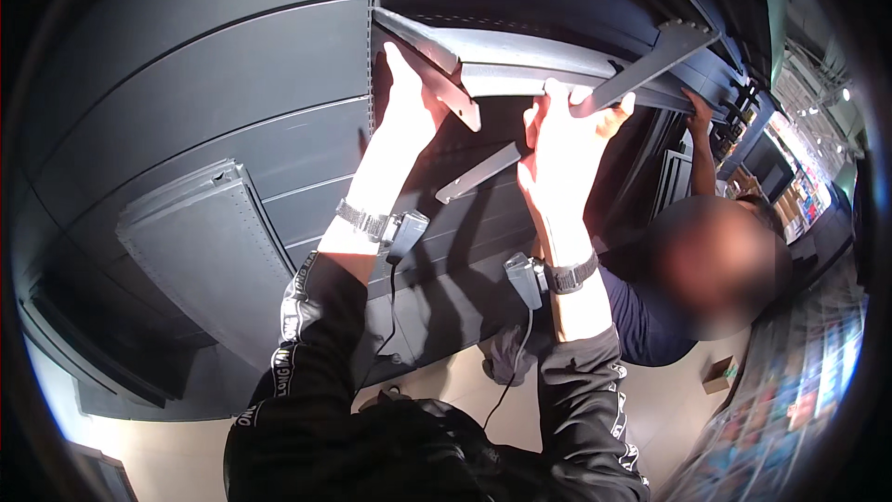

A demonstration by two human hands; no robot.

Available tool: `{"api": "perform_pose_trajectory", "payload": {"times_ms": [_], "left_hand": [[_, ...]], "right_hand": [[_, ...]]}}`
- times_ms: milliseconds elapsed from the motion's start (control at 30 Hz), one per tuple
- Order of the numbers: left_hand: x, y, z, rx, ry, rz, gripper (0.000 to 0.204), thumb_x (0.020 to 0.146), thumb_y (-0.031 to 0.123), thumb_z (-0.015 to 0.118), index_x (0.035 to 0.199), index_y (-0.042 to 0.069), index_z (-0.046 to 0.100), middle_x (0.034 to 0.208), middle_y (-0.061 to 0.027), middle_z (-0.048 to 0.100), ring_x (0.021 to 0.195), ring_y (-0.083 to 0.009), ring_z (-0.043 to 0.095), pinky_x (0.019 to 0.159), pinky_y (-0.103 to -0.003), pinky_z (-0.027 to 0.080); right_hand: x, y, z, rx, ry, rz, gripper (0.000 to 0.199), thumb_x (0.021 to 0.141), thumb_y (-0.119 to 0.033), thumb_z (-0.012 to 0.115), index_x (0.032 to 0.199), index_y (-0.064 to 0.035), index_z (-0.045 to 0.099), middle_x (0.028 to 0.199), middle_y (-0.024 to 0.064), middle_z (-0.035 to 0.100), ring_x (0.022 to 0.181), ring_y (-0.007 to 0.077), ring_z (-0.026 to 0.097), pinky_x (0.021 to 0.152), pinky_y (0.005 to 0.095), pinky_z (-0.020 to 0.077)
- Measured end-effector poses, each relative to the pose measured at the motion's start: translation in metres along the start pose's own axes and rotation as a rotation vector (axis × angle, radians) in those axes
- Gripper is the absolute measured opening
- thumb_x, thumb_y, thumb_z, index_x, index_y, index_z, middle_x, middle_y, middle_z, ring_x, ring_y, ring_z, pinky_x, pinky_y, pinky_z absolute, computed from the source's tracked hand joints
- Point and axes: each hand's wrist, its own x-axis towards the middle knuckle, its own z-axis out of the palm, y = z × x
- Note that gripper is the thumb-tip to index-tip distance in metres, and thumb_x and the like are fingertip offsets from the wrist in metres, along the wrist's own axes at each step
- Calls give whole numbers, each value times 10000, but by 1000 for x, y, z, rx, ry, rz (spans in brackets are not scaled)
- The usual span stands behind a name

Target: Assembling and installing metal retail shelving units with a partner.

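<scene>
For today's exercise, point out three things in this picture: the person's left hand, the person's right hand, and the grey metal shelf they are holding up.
left hand [406,98], head view, on the back of the hand.
right hand [562,144], head view, on the back of the hand.
grey metal shelf [530,60], head view, on its front edge.

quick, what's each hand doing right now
Left hand: raised, gripping the left bracket of the dark metal shelf.
Right hand: closed on the shelf's front edge.
</scene>
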Motion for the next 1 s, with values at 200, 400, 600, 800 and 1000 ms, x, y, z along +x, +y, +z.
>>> {"api": "perform_pose_trajectory", "payload": {"times_ms": [200, 400, 600, 800, 1000], "left_hand": [[7, -5, -5, -107, 202, -93, 809, 929, 696, 259, 1319, 9, 436, 1171, -198, 600, 990, -305, 633, 758, -426, 563], [1, 5, -20, 26, -55, -111, 704, 980, 596, 311, 1328, -11, 388, 1284, -210, 531, 1141, -286, 577, 958, -420, 494], [2, -1, -25, -89, 55, -78, 637, 988, 524, 364, 1380, 25, 303, 1289, -212, 516, 1076, -335, 613, 701, -584, 574], [1, 7, -26, -157, 56, -167, 624, 970, 498, 435, 1353, 17, 328, 1226, -220, 552, 992, -337, 648, 659, -563, 579], [6, 12, -29, -113, 174, -242, 565, 930, 411, 559, 1233, -44, 416, 1058, -208, 628, 925, -314, 664, 699, -506, 577]], "right_hand": [[0, -3, -5, 439, -106, 300, 447, 811, -534, 709, 895, -109, 603, 853, 80, 651, 720, 172, 663, 614, 270, 564], [-7, 7, 11, 115, 188, 148, 190, 866, -176, 652, 964, -150, 492, 739, -12, 536, 589, 68, 557, 475, 192, 438], [-12, 4, 21, -241, 191, 31, 117, 921, -141, 599, 924, -81, 499, 660, 6, 536, 484, 35, 487, 433, 154, 388], [-6, 2, 20, -283, 198, 105, 117, 922, -117, 585, 882, -88, 480, 628, -4, 513, 454, 40, 461, 389, 173, 355], [-5, 0, 13, -269, 131, 121, 140, 922, -113, 579, 847, -98, 462, 632, -3, 520, 457, 42, 466, 382, 168, 348]]}}
